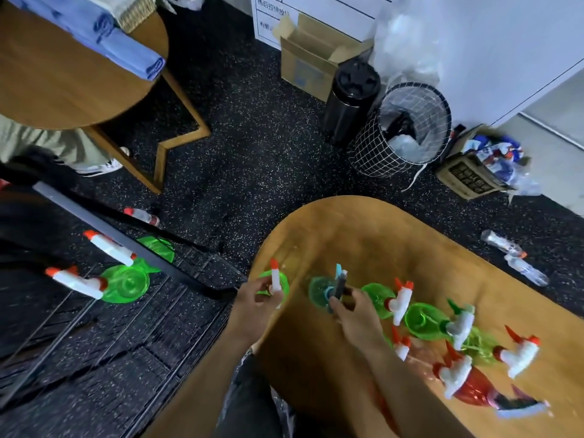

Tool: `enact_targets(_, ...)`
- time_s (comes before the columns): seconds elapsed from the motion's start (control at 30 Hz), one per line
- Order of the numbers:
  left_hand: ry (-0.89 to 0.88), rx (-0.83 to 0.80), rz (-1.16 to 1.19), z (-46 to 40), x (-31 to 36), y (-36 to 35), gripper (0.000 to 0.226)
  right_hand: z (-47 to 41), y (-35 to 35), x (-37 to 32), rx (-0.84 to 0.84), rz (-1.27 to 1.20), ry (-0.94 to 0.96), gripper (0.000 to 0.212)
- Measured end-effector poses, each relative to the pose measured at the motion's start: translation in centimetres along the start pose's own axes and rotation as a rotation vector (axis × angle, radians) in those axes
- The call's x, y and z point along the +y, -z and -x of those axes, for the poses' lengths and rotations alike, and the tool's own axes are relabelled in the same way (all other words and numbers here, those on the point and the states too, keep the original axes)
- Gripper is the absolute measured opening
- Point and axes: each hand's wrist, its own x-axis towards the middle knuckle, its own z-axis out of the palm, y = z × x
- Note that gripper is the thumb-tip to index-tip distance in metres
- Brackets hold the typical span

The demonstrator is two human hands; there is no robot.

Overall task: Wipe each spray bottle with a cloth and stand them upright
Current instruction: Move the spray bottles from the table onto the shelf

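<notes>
— Speckled black floor is showing all round, and a wooden counter [363, 235] is carrying a row of spray bottles. Which step are we looking at?

— Standing them up, I'd say. The left hand [252, 306] is closing on the white nozzle of a green bottle [274, 284] right at the counter's near-left edge. The right hand [355, 312] is clamped on the head of a teal bottle [320, 294] just beside it.

— And the cloth?

— I can't see one in either hand or on this counter — only blue folded cloths [120, 42] on another table, well apart. So whether these two are wiped, I can't tell.

— What about the others?

— More green bottles [420, 317] and a red bottle [474, 385] are sitting to the right, apparently upright with their triggers pointing up. Two shelf bottles [126, 281] are sitting on a dark wire rack to the left, well apart from the counter.

— So what is the next move calling for?

— Setting the green one further in from the edge, since it could tip off. Then fetching a cloth, if wiping is still owed.
</notes>
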Motion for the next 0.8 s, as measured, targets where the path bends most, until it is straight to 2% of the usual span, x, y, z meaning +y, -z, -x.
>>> enact_targets(0.1,-0.002,-0.010,-0.013,0.5,-0.4,0.2,0.011,-0.6,-0.3,0.6,0.001,-0.042,-0.026,0.012)
enact_targets(0.2,0.011,-0.012,-0.035,1.4,-0.9,0.7,0.011,-0.6,-0.5,0.8,-0.020,-0.033,-0.039,0.007)
enact_targets(0.3,0.017,0.018,-0.016,2.8,-1.2,1.4,0.021,-0.3,-0.7,0.7,-0.052,0.051,-0.019,0.021)
enact_targets(0.37,-0.021,0.032,0.001,3.6,-1.4,1.9,0.019,0.9,-0.4,-0.4,-0.049,0.095,0.021,0.018)
enact_targets(0.43,-0.060,0.057,-0.002,4.7,-1.4,2.3,0.005,2.7,0.2,-2.0,-0.043,0.158,0.088,0.016)
enact_targets(0.63,-0.145,0.140,0.002,7.9,-1.2,4.3,0.028,5.9,1.7,-5.6,-0.138,0.321,0.265,0.027)
enact_targets(0.8,-0.139,0.186,0.109,10.2,-2.5,7.1,0.016,8.6,1.3,-9.7,-0.255,0.379,0.306,0.020)
